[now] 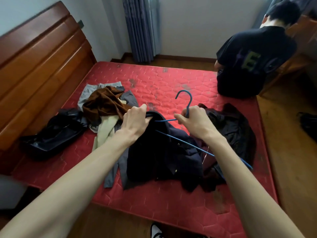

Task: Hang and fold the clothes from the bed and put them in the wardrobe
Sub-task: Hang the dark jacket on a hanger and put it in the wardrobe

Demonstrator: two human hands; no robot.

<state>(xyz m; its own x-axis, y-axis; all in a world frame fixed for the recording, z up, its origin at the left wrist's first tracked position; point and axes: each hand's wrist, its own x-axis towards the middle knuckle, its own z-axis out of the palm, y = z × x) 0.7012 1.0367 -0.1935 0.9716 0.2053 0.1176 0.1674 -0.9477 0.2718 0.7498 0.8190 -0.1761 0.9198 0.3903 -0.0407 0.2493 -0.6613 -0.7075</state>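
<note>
A dark navy jacket (pixel 164 157) lies bunched on the red mattress (pixel 171 79) in front of me. My left hand (pixel 135 121) grips its collar at the upper left. My right hand (pixel 193 121) holds a blue wire hanger (pixel 184 98) by the neck below its hook; one hanger arm runs into the collar, the other slants down to the right over the jacket. A dark maroon garment (pixel 229 127) lies to the right, partly under my right arm. A pile of brown, cream and grey clothes (pixel 104 107) sits to the left, beside a black shiny garment (pixel 56 133).
A wooden headboard (pixel 39 62) runs along the left. A person in a black T-shirt (pixel 250 62) sits at the far right corner of the bed, facing away. Wooden floor surrounds the bed; a dark object (pixel 308 124) lies on it at right. Curtains (pixel 140 28) hang behind.
</note>
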